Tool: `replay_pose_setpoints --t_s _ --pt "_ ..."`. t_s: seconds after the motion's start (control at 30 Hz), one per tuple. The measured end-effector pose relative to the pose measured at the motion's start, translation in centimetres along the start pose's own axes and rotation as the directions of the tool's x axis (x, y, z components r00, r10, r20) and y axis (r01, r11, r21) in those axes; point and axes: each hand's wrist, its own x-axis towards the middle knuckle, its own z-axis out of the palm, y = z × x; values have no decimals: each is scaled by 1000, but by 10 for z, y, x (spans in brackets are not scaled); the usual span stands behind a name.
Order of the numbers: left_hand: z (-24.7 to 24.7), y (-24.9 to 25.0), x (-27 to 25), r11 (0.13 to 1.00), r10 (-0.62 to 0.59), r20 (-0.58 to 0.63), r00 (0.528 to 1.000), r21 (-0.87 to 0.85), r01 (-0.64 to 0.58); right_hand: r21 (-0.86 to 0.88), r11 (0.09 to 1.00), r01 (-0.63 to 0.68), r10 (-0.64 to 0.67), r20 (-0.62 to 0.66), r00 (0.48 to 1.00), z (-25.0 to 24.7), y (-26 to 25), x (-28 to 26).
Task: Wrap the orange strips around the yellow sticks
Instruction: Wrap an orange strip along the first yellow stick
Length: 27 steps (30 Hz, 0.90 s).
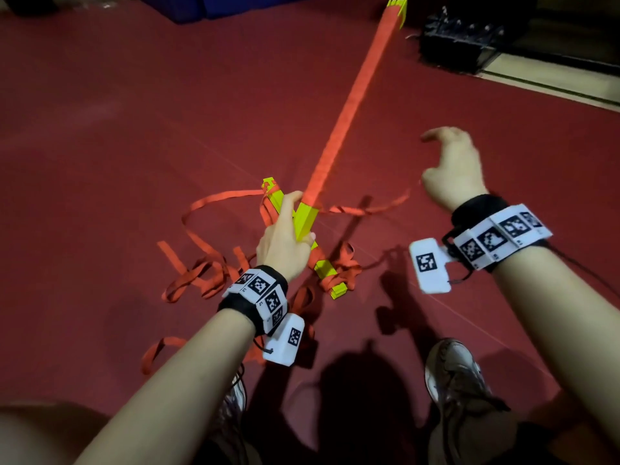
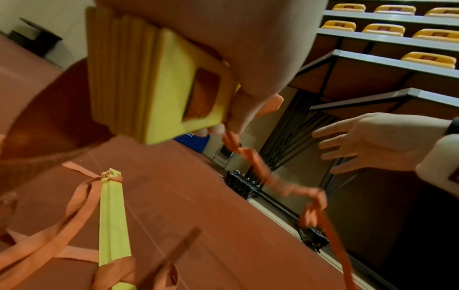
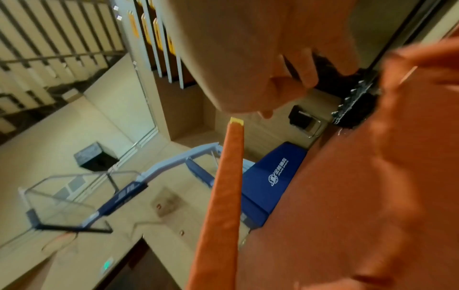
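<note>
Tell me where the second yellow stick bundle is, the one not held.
Head view, lower centre: the loose yellow stick bundle lies on the red floor beneath the left hand, among slack orange strips.

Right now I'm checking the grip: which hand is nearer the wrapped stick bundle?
Left. The left hand grips the wrapped stick bundle; the right hand is off to its right, apart.

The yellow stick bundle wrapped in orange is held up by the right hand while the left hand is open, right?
Not quite. In the head view the left hand grips the wrapped stick bundle, and the right hand is the open one, holding nothing.
</note>
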Motion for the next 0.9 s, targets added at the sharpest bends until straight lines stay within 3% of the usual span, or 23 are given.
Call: replay_pose_setpoints --t_s 0.1,0.17,0.23,0.3,0.4,0.47,0.57,0.73,0.9 --pt "2 7 1 993 38 38 999 -114 -33 28 994 109 -112 163 980 21 -11 -13" --pt "6 10 0 976 73 77 994 -211 -55 139 984 115 -149 264 953 37 -17 -23" --pt "11 13 -1 926 130 118 984 -370 -78 404 914 25 -187 366 912 51 -23 -34" --pt "14 16 -1 877 163 159 974 -476 -69 643 751 -147 -204 439 875 61 -29 -43" --pt "15 20 -1 849 192 212 958 -526 -54 744 586 -321 -159 494 855 65 -30 -47" --pt "14 22 -2 826 205 238 949 -562 -37 761 554 -338 -170 500 849 65 -26 -47" --pt "14 26 -3 799 184 284 941 -600 24 746 587 -316 -175 498 849 66 -25 -49" --pt "10 28 -5 781 140 325 935 -618 97 643 725 -247 -119 469 875 66 -21 -44" --pt "11 29 -5 792 94 256 962 -605 84 437 895 -85 -109 401 910 54 -15 -39"
